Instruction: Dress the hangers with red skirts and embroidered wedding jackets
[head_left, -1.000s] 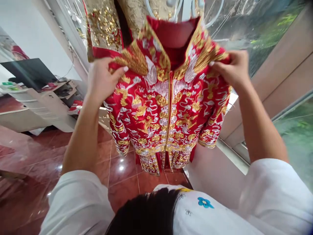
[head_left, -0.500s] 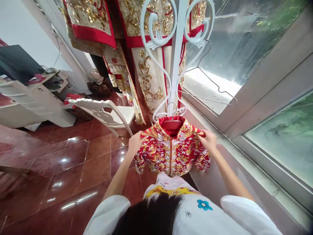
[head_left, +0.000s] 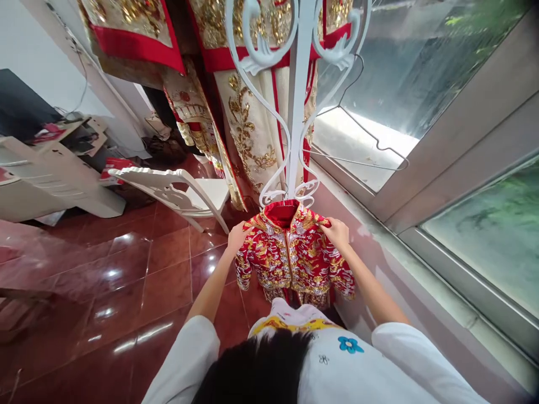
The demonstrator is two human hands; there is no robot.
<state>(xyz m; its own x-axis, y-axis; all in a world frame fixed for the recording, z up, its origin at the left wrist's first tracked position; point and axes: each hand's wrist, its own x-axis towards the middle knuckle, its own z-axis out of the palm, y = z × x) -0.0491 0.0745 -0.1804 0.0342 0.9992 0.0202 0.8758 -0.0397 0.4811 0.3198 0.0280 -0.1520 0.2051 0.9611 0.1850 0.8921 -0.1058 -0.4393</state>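
A red jacket (head_left: pixel 290 252) with dense gold and silver embroidery hangs upright in front of me, its front closed down the middle. The hook of a hanger (head_left: pixel 286 193) sticks up from its collar. My left hand (head_left: pixel 237 238) pinches the jacket's shoulder on the left. On the opposite shoulder, my right hand (head_left: pixel 337 233) grips the cloth between thumb and fingers. More embroidered red and gold cloth shows below the jacket's hem.
A white scrolled metal stand (head_left: pixel 297 112) rises just behind the jacket, with a bare wire hanger (head_left: pixel 366 132) on it. Cream and gold garments (head_left: pixel 248 129) hang behind. A white chair (head_left: pixel 181 193) stands left; a window (head_left: pixel 379 101) and sill (head_left: pixel 379 241) run along the right.
Both hands have come slightly closer together, the right one moving left. The jacket has shifted a little left, and the hanger's bar no longer shows in its collar.
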